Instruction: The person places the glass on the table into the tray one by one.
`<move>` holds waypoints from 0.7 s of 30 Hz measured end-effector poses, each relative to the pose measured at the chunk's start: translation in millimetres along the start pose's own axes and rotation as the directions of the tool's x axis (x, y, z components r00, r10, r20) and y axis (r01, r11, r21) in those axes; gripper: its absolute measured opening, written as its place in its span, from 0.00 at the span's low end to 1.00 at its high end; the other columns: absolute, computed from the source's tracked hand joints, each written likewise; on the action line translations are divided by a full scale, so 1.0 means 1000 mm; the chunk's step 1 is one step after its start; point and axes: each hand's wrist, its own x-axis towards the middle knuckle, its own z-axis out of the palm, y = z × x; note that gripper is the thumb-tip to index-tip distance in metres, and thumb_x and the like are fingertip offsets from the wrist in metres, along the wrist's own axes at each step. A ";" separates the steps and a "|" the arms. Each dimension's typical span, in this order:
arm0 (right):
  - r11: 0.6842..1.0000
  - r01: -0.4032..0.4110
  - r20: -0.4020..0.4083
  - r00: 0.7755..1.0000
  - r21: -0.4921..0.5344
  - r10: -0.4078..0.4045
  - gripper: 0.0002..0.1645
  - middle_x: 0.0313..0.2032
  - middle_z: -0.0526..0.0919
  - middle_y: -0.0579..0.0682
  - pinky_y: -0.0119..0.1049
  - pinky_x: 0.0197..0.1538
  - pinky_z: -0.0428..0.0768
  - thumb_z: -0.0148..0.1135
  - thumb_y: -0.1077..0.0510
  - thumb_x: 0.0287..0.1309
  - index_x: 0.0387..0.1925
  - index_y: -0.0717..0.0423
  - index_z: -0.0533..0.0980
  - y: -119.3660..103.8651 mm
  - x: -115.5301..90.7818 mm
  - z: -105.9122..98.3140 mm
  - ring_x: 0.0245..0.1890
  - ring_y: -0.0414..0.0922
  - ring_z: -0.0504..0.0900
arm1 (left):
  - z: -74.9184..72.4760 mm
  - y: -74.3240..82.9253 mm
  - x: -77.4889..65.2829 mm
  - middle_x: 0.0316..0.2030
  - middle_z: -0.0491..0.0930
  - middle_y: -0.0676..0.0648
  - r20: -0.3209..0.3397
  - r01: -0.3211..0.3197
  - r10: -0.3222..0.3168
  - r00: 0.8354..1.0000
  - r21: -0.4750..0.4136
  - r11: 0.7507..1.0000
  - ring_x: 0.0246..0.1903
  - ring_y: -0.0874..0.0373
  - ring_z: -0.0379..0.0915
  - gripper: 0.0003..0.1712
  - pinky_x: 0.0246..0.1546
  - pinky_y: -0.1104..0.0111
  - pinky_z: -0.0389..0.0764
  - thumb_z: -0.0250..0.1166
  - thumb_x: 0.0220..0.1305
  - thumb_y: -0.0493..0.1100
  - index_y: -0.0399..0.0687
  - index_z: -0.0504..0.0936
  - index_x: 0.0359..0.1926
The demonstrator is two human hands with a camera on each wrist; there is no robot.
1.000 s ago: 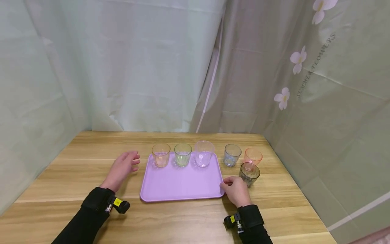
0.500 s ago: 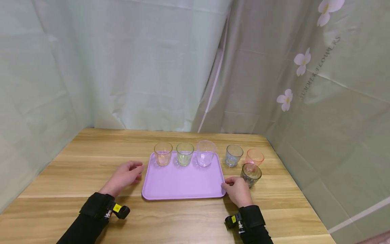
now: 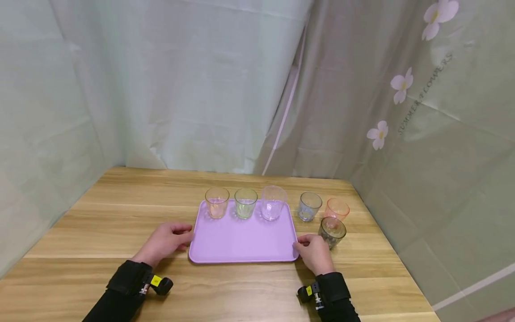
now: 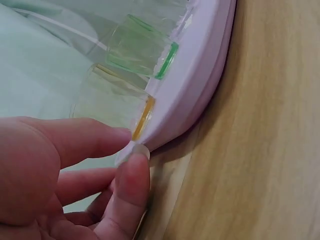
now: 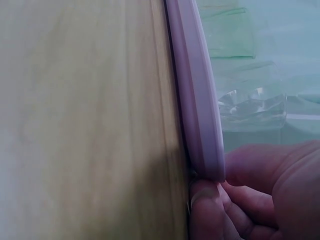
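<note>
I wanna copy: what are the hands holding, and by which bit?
The right hand pinches the purple tray by its right edge, near the front corner. The left hand is at the left edge, but whether it grips cannot be told.

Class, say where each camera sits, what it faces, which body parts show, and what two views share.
Head: worn on the head, facing forward and down at the purple tray and table; left hand, right hand and black sleeves show.
Left wrist: on that wrist, facing the tray and amber glass; only the left hand shows.
Right wrist: on that wrist, facing the tray and table; only the right hand shows.
Shared: both wrist views show the green glass.
</note>
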 end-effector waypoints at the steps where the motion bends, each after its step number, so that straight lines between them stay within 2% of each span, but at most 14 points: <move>1: 1.000 0.002 -0.002 1.000 -0.004 -0.002 0.12 0.37 0.92 0.54 0.36 0.37 0.83 0.75 0.58 0.68 0.45 0.65 0.89 -0.001 0.000 0.000 0.34 0.44 0.84 | 0.001 -0.001 0.000 0.57 0.86 0.28 0.001 -0.007 0.007 1.000 -0.008 1.000 0.40 0.55 0.86 0.29 0.40 0.68 0.90 0.69 0.77 0.39 0.20 0.77 0.68; 9: 0.999 0.016 -0.004 1.000 -0.031 -0.016 0.14 0.37 0.92 0.54 0.37 0.36 0.83 0.76 0.55 0.67 0.44 0.64 0.89 0.000 -0.002 -0.002 0.34 0.45 0.85 | 0.006 -0.003 -0.001 0.54 0.88 0.29 0.005 -0.046 0.046 0.999 -0.028 0.999 0.46 0.53 0.86 0.27 0.42 0.67 0.91 0.70 0.74 0.35 0.20 0.79 0.66; 12: 0.996 0.057 -0.032 0.998 -0.070 -0.060 0.17 0.35 0.92 0.51 0.37 0.35 0.82 0.77 0.50 0.66 0.43 0.61 0.90 0.015 0.002 0.000 0.33 0.44 0.84 | 0.008 -0.004 -0.002 0.53 0.88 0.31 -0.004 -0.044 0.044 0.999 -0.012 0.999 0.46 0.53 0.86 0.26 0.42 0.67 0.91 0.71 0.74 0.35 0.22 0.80 0.66; 15: 0.983 0.125 -0.078 0.988 -0.137 -0.136 0.20 0.33 0.91 0.49 0.38 0.33 0.81 0.76 0.45 0.66 0.41 0.60 0.89 0.029 0.006 0.002 0.31 0.43 0.84 | 0.010 -0.005 -0.004 0.55 0.88 0.31 -0.008 -0.038 0.038 0.999 -0.006 0.999 0.45 0.54 0.85 0.26 0.43 0.66 0.92 0.71 0.74 0.36 0.23 0.80 0.66; 18: 0.977 0.152 -0.116 0.979 -0.152 -0.170 0.20 0.32 0.91 0.50 0.42 0.35 0.83 0.75 0.46 0.67 0.42 0.60 0.90 0.021 -0.003 -0.007 0.32 0.45 0.86 | 0.010 -0.005 -0.004 0.56 0.88 0.30 -0.011 -0.034 0.034 0.999 -0.003 0.999 0.45 0.54 0.85 0.26 0.42 0.67 0.91 0.70 0.74 0.37 0.23 0.80 0.66; 21: 0.980 0.156 -0.141 0.975 -0.121 -0.173 0.19 0.34 0.92 0.51 0.44 0.39 0.86 0.73 0.48 0.69 0.45 0.62 0.90 -0.007 -0.021 -0.024 0.35 0.46 0.88 | 0.009 -0.004 -0.003 0.56 0.88 0.31 -0.019 -0.036 0.036 0.999 0.006 0.999 0.45 0.54 0.85 0.26 0.41 0.69 0.90 0.70 0.74 0.37 0.23 0.81 0.66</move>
